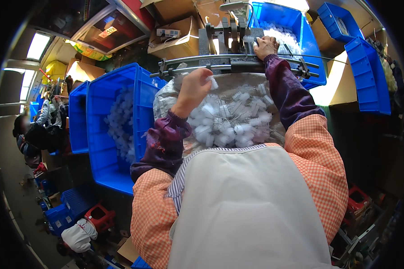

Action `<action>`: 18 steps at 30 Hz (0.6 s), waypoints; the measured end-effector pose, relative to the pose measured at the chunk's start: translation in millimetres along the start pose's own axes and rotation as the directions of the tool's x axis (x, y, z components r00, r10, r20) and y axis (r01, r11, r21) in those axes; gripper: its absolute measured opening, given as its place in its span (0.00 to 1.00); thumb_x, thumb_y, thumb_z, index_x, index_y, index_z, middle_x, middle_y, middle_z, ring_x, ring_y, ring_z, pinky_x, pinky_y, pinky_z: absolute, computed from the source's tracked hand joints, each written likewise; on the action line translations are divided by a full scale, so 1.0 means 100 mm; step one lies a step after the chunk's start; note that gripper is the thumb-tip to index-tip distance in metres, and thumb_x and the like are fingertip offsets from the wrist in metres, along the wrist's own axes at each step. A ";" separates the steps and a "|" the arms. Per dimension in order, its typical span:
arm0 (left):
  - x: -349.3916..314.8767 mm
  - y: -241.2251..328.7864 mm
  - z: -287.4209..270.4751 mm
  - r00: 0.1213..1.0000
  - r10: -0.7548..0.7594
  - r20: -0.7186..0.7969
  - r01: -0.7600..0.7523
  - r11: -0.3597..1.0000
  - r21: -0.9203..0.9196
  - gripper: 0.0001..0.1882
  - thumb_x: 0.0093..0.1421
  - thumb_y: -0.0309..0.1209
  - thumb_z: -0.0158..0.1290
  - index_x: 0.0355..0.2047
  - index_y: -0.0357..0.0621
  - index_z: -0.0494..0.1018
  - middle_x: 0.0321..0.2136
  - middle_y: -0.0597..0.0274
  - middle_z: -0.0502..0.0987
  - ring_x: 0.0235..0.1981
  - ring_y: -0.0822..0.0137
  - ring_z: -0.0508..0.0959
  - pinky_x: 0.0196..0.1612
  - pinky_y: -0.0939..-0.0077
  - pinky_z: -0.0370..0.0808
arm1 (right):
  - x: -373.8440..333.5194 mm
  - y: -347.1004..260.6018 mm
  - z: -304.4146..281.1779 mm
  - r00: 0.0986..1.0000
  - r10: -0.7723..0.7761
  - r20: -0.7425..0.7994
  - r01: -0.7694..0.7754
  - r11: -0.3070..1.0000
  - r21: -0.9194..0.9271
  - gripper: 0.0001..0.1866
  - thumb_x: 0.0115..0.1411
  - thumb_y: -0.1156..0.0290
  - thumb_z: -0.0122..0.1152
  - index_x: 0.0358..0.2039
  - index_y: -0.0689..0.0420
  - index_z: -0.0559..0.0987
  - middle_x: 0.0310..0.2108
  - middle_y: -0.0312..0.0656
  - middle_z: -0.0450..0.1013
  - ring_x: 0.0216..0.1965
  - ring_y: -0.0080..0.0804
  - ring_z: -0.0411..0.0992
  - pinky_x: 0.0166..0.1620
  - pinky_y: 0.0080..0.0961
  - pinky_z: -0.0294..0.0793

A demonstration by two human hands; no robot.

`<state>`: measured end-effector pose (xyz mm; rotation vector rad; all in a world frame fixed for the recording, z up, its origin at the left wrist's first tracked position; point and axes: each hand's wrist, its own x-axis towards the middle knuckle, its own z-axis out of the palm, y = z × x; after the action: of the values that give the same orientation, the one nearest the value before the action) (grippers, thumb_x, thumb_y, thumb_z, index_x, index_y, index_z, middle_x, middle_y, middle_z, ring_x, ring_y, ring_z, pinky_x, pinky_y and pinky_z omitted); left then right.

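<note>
My left hand (194, 87) is raised over a clear plastic bag (166, 96) on my lap, pinching one small white brush piece (213, 83) between its fingers. The bag holds a heap of white wire-stemmed brush pieces (231, 121). My right hand (266, 47) reaches forward and rests on top of a dark metal bench machine (231, 42), fingers curled on a part of it; whether it grips a piece there I cannot tell. Both arms wear purple sleeve covers over orange checked sleeves, above a white apron.
A blue crate (110, 125) with white pieces stands at my left. Another blue crate (285, 20) with white pieces sits behind the machine, more blue bins (368, 74) at the right. Cardboard boxes (177, 31) lie beyond. Other people sit at the far left and lower left.
</note>
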<state>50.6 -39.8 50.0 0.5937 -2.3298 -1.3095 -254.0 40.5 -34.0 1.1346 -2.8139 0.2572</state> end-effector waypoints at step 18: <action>0.04 0.11 0.03 0.999 -0.023 -0.027 0.022 0.999 -0.043 0.09 0.53 0.26 0.55 0.35 0.40 0.72 0.27 0.66 0.75 0.26 0.79 0.74 0.28 0.86 0.70 | 0.00 -0.08 0.02 0.997 -0.063 -0.039 0.062 0.998 -0.025 0.16 0.52 0.59 0.47 0.37 0.52 0.77 0.41 0.42 0.68 0.49 0.40 0.61 0.50 0.40 0.55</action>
<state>43.6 -34.3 58.9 0.6224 -2.2729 -1.3492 -248.1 34.2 -35.0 1.1961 -2.7344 0.2376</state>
